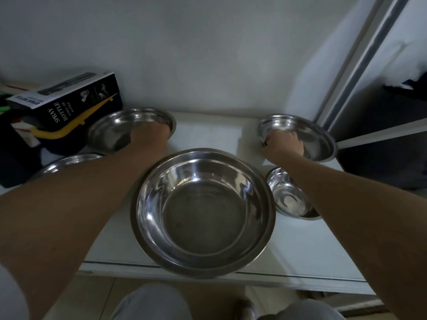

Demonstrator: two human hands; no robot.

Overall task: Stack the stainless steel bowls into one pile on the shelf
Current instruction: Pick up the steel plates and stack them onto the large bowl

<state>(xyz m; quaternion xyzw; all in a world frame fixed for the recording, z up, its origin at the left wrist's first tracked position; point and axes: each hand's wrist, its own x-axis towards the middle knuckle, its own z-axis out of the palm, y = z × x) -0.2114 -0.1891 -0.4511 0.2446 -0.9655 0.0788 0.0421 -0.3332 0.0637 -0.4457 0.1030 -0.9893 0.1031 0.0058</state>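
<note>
left fingers (150, 132) clamped on far-left bowl (111, 132) rim, right fingers (293, 139) on far-right bowl (318, 139) rim

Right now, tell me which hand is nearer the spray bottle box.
Left. The left hand grips the back-left bowl right beside the spray bottle box; the right hand holds the back-right bowl, far across the shelf.

On the white shelf (300, 245) a large steel bowl (203, 211) sits near and centre, a second bowl nested inside it. The left hand (150, 137) grips the far-left bowl (115, 132); the right hand (283, 144) grips the far-right bowl (316, 137). A small bowl (288, 197) lies right, a spray-bottle box (67, 100) far left.
</note>
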